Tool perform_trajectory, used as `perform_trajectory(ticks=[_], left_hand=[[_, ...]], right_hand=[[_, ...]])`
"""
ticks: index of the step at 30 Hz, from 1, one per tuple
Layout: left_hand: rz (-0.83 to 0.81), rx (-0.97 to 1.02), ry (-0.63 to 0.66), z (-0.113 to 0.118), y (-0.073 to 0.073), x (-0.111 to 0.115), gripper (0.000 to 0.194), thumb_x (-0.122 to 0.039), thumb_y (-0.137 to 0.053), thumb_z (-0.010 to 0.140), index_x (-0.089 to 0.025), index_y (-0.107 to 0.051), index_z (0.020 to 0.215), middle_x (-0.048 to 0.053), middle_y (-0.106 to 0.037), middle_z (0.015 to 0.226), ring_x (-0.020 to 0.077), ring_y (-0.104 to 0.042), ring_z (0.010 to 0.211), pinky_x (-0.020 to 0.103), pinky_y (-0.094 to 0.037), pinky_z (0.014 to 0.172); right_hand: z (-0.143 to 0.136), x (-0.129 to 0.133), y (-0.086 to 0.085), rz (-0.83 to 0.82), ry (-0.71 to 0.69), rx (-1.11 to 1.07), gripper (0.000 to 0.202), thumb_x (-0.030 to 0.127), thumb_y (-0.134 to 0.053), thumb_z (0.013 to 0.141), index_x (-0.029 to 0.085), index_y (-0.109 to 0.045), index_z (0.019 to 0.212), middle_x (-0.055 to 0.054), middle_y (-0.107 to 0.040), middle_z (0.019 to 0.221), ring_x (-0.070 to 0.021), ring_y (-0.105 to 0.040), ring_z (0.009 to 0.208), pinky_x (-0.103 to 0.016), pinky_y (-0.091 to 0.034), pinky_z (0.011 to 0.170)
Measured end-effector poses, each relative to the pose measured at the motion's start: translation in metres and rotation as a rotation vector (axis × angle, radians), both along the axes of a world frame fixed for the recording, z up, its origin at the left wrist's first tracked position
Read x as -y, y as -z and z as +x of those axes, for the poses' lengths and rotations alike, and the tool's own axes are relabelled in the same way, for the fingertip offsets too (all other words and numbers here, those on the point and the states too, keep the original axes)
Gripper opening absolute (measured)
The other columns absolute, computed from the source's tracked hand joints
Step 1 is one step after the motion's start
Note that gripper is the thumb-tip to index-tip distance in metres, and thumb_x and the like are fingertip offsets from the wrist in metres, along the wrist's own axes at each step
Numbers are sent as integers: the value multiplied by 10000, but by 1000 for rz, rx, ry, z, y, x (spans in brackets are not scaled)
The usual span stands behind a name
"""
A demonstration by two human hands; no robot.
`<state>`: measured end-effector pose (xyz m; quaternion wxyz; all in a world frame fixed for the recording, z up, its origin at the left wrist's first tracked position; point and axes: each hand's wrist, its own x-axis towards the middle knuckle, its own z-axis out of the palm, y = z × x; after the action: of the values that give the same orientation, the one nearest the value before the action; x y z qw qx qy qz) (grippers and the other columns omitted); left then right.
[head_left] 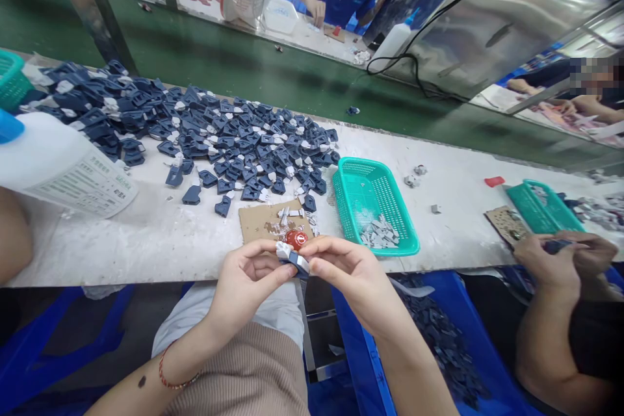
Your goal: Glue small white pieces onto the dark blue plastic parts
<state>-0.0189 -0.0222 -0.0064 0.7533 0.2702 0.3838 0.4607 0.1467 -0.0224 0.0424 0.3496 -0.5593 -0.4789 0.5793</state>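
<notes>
Low in the centre of the frame, I am pinching a small dark-blue plastic clip with a pale grey insert point(293, 259) between both hands, my left hand point(246, 283) and right hand point(353, 276) closing their fingers on it, seemingly pressing the two parts together, which calls next for firm, aligned pressure.

I hold a small dark blue part point(294, 260) with a pale piece on it between my left hand point(246, 276) and my right hand point(348, 273), pinched by the fingers point(285, 271) of both, just off the near edge of the table point(160, 234). Just beyond my hands a cardboard scrap point(258, 221) carries a red blob point(296, 238). A heap of blue parts point(205, 136) spreads behind it. A green basket point(373, 205) with grey pieces stands to the right. A white bottle point(63, 166) lies on the left. Another person's hands point(565, 253) work at the far right.
</notes>
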Motion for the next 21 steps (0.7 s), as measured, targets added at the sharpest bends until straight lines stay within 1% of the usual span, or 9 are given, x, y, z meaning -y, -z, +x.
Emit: perform_trajectory(ticks=[3, 6, 9, 11, 13, 15, 16, 19, 21], left_hand=[[29, -33, -24, 0, -2, 0, 202, -185, -819, 654, -157, -691, 807, 30, -736, 765, 148, -690, 715, 226, -561, 695], [73, 24, 20, 1, -6, 0, 171, -241, -791, 703, -166, -677, 805, 4, -692, 613, 159, -665, 568, 274, -564, 611], [89, 90, 72, 3, -9, 0, 161, -276, -752, 748, -173, -648, 814, -8, -661, 501, 179, -639, 459, 326, -564, 584], [88, 62, 39, 4, -9, 0, 148, -254, -757, 737, -172, -653, 802, 12, -698, 555, 187, -668, 520, 325, -567, 629], [102, -27, -25, 4, -7, 0, 124, -209, -777, 702, -170, -678, 766, 20, -723, 648, 175, -684, 629, 281, -555, 675], [127, -122, -67, 3, -5, -1, 111, -172, -783, 680, -173, -710, 763, 21, -736, 741, 164, -683, 736, 238, -536, 714], [147, -153, -65, 2, -3, -2, 115, -169, -780, 683, -177, -723, 782, 26, -743, 792, 166, -682, 786, 232, -530, 737], [255, -235, 3, -3, 0, -5, 169, -181, -765, 711, -196, -745, 877, 44, -752, 932, 192, -676, 917, 255, -512, 832], [344, -322, 40, -6, 1, -8, 168, -187, -766, 717, -205, -748, 884, 47, -750, 960, 201, -672, 945, 267, -497, 867]], right_hand=[[-7, 3, 5, 14, 79, -56, 306, 498, -606, 879, 217, -699, 956, -25, -659, 821, -130, -602, 698, -243, -517, 654], [-21, 6, 9, -63, 55, -156, 430, 595, -510, 895, 216, -644, 1049, -8, -604, 761, -117, -553, 566, -244, -489, 530], [-33, 7, 13, -89, 50, -252, 399, 559, -548, 889, 215, -647, 1065, 11, -558, 741, -72, -452, 473, -201, -391, 430], [-37, 7, 15, -61, 93, -284, 334, 501, -591, 885, 218, -678, 1041, 16, -535, 739, -49, -372, 465, -178, -305, 409], [-39, 7, 17, -46, 127, -298, 302, 477, -605, 883, 222, -701, 1014, 10, -544, 741, -55, -354, 492, -177, -293, 429], [-38, 7, 20, -42, 153, -289, 298, 481, -613, 875, 227, -708, 999, -7, -582, 780, -71, -393, 534, -181, -326, 461], [-37, 7, 20, -42, 165, -277, 300, 487, -614, 872, 231, -708, 996, -14, -602, 806, -79, -420, 557, -182, -342, 475], [-34, 7, 23, -61, 164, -253, 309, 498, -612, 867, 248, -699, 1027, -32, -641, 918, -107, -513, 647, -183, -400, 518], [-34, 8, 24, -83, 148, -249, 315, 505, -612, 864, 257, -693, 1040, -43, -646, 1001, -138, -572, 741, -195, -450, 562]])
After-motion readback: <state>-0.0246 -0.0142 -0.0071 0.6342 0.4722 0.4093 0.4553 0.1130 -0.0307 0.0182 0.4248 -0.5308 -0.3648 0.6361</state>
